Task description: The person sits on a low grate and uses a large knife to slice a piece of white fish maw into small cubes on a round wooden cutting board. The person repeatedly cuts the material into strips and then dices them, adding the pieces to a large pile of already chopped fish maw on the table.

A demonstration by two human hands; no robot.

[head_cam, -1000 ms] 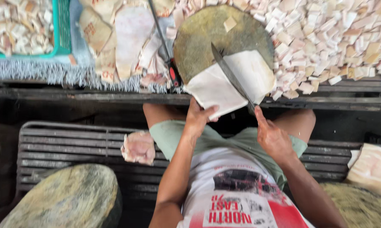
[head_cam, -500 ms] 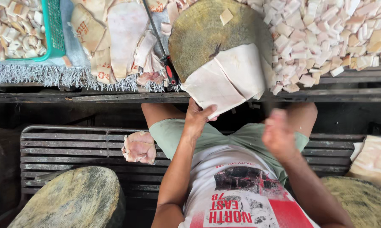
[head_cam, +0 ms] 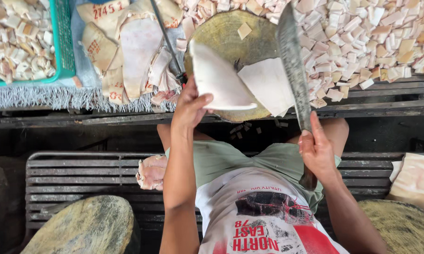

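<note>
Head view, looking straight down: the left hand (head_cam: 190,106) curls fingers and thumb around the near edge of a pale slab (head_cam: 221,77), lifting that edge off the round wooden chopping block (head_cam: 230,42). The slab bends as it rises, so I judge it soft, floppy and probably greasy; a grip near the edge with a good bite of fingers looks the safest hold. A second pale slab (head_cam: 268,84) lies flat on the block just beside it, so two on the block.

The right hand (head_cam: 317,150) is wrapped tight around the handle of a long cleaver (head_cam: 292,61), blade raised over the block. It looks heavy and sharp.

One small cut square (head_cam: 244,30) sits alone on the block; the heap of cut squares (head_cam: 386,42) to the right is far too many to count. One green basket (head_cam: 63,42) holds more, at left. Larger uncut sheets (head_cam: 136,47) lie between basket and block.
</note>
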